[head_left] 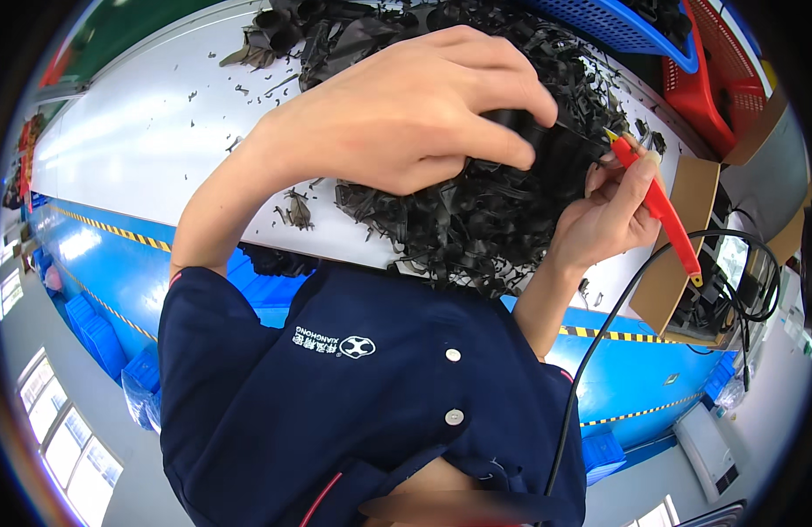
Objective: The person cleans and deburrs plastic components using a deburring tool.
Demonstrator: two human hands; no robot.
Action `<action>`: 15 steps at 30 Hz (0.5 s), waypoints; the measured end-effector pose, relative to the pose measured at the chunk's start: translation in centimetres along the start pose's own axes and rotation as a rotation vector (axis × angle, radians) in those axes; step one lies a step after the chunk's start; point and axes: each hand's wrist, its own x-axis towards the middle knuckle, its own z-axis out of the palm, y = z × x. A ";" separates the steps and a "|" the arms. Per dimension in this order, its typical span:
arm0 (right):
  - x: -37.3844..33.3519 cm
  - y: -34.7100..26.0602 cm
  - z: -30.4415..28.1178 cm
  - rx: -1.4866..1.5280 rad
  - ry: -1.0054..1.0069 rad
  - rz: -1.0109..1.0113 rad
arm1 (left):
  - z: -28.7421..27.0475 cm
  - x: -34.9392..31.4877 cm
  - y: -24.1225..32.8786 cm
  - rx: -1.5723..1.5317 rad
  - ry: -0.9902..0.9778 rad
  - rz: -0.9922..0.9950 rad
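My left hand (415, 110) reaches over the table from the left, its thumb and fingers curled around a small dark black piece (510, 121) that is mostly hidden by them. In my right hand (604, 211) is a red-handled trimming knife (665, 206). Its yellow tip and thin blade point up and left toward the black piece. Beneath both hands spreads a heap of black rubbery scraps and strips (459, 228).
The white table (142, 132) carries loose black bits left of the heap. A blue basket (621, 26) and a red basket (700, 97) stand at the far right. Nearer on the right are a cardboard box (692, 202) with black contents and a black cable (590, 342).
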 end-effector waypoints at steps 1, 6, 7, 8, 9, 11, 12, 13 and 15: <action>0.0 0.0 0.2 0.002 0.001 0.013 | 0.2 0.0 -0.2 -0.001 0.002 -0.003; 0.2 0.2 0.7 0.017 -0.042 -0.022 | 1.8 1.0 -2.2 0.212 -0.099 0.063; 0.3 0.3 0.7 0.024 -0.039 -0.011 | 1.9 1.2 -2.5 0.180 -0.092 0.072; 0.4 0.3 0.8 0.032 -0.037 -0.001 | 1.6 1.4 -2.7 0.149 -0.091 0.074; 0.4 0.1 0.8 0.034 -0.038 -0.005 | 1.4 1.4 -2.8 0.153 -0.089 0.075; 0.4 -0.6 0.6 0.045 -0.008 0.065 | 0.9 1.3 -3.1 -0.277 0.031 -0.095; 0.4 -0.9 0.4 0.063 -0.008 0.054 | 0.9 0.9 -3.2 -0.393 0.154 -0.160; 0.4 -1.4 0.0 0.104 -0.048 0.059 | 0.0 1.0 -2.3 -0.546 0.153 -0.383; 0.1 -2.3 0.2 0.166 0.016 0.076 | -0.2 0.5 -1.1 -0.890 0.264 -0.603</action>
